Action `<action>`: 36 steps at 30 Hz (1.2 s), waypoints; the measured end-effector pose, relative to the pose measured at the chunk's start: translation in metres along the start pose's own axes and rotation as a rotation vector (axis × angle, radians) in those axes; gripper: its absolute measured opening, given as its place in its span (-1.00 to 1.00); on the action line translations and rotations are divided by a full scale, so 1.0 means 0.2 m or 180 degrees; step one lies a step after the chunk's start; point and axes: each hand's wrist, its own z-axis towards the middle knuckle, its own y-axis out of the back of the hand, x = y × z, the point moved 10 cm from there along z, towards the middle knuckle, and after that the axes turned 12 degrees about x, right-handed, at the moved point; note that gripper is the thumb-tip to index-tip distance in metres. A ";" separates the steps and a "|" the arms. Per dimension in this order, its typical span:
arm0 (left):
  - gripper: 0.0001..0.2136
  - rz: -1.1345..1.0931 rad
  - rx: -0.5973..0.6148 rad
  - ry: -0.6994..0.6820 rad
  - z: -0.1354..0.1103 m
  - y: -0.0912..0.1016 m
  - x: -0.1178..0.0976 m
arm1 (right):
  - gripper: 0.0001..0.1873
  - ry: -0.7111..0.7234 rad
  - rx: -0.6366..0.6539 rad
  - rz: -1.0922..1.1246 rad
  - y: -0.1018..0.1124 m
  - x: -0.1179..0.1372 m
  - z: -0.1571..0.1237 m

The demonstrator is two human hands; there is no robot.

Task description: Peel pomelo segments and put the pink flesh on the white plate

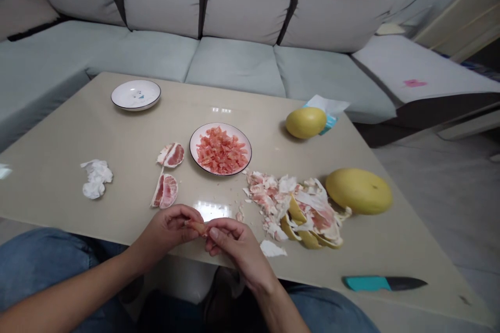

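Observation:
My left hand (pixel 170 229) and my right hand (pixel 234 242) meet at the table's near edge, both pinching a small pink piece of pomelo flesh (pixel 197 227) between their fingertips. Just beyond my left hand lie two peeled pomelo segments (pixel 165 190), the farther segment (pixel 171 155) beside a white plate (pixel 221 127) heaped with pink pomelo pieces. To the right of my right hand spreads a pile of peel and white membrane (pixel 297 208).
Two whole yellow pomelos (pixel 358 191) (pixel 305 122) rest on the right of the beige table (pixel 58 140). A teal-handled knife (pixel 385 283) lies near the front right edge. An empty white plate (pixel 135 94) and a crumpled tissue (pixel 96 178) sit left. A grey sofa (pixel 234 57) stands behind.

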 end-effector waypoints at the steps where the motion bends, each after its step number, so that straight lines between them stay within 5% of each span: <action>1: -0.88 -0.0037 -0.0020 0.0017 0.00 0.00 0.00 | -0.69 0.0011 0.0007 0.0063 0.00 0.00 0.00; 9: -0.90 -0.0150 -0.0104 -0.0050 0.00 0.02 -0.05 | -0.72 0.0086 -0.0109 0.0643 0.02 0.01 0.00; 15: -0.76 -0.0690 -0.0074 0.0595 -0.03 -0.02 0.04 | -0.72 -0.0006 -0.0224 0.0854 0.03 -0.02 0.00; 24: -0.72 -0.0674 -0.0175 0.0815 -0.02 0.00 0.10 | -0.70 0.0002 -0.0218 0.1495 0.05 -0.04 0.03; 27: -0.69 -0.0258 -0.0168 0.0621 -0.02 0.01 0.07 | -0.67 -0.0067 -0.0266 0.1403 0.05 -0.06 0.03; 33: -0.86 0.1991 -0.0293 -0.0076 -0.03 -0.01 -0.12 | -0.54 0.0105 -0.0361 0.0517 0.04 -0.04 0.02; 36: -0.92 0.2579 -0.0300 -0.0188 -0.04 -0.04 -0.15 | -0.53 0.0159 -0.0303 0.0273 0.02 -0.04 0.02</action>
